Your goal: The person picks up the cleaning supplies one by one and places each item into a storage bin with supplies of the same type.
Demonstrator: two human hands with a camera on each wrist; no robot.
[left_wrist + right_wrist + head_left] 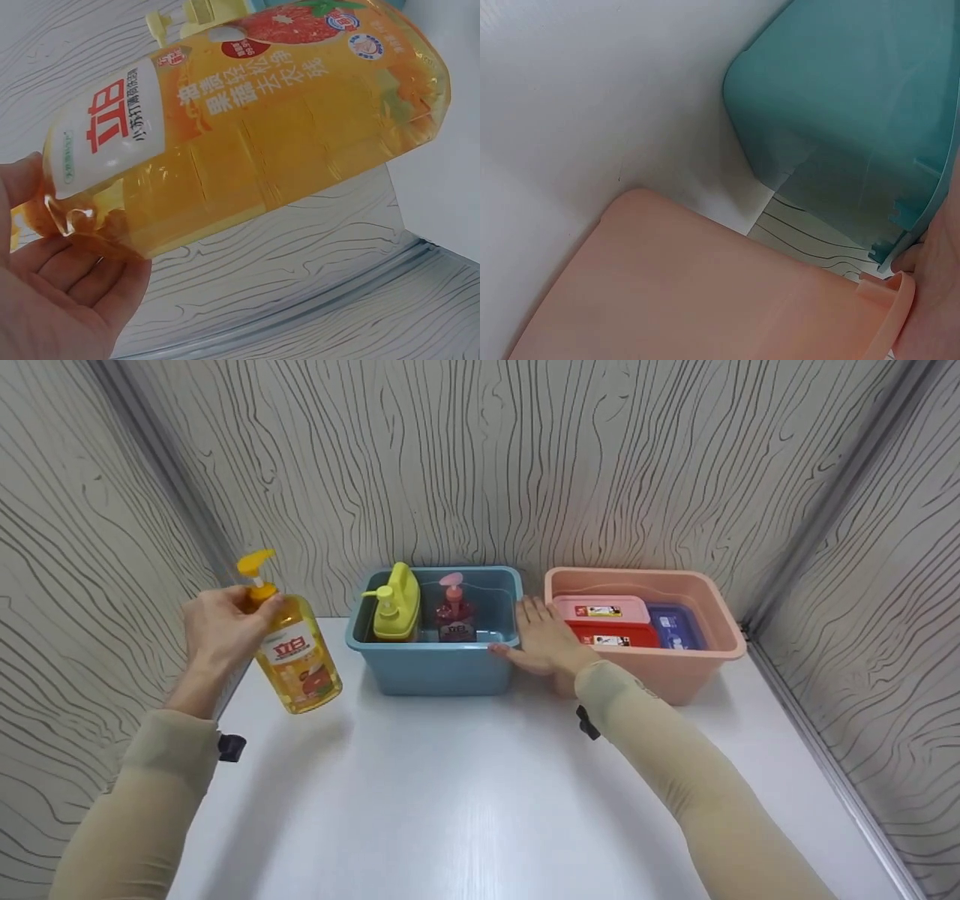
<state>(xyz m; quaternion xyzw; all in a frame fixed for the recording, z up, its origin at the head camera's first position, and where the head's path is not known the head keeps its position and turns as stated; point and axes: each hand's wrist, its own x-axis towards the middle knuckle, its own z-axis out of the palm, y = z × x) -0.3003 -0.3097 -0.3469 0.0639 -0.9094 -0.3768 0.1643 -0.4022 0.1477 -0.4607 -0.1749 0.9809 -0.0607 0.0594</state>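
Observation:
My left hand (225, 626) grips a yellow pump bottle of dish soap (300, 660) by its neck, just under the orange pump head. The bottle hangs tilted above the white table, left of the blue bin (442, 671). In the left wrist view the bottle's orange label (277, 60) faces the camera, and the fingers curl round its neck end. My right hand (544, 637) lies with fingers stretched over the neighbouring rims of the blue bin and the pink bin (637, 664). Inside the blue bin stand a lime-yellow pump jug (397, 611) and a dark pink pump bottle (455, 615).
The pink bin holds a pink-lidded box (600, 610), a red box (615, 636) and a blue box (677, 626). Wood-grain panels (450, 457) enclose the white table (450, 787) at the back and sides. A narrow gap separates the two bins.

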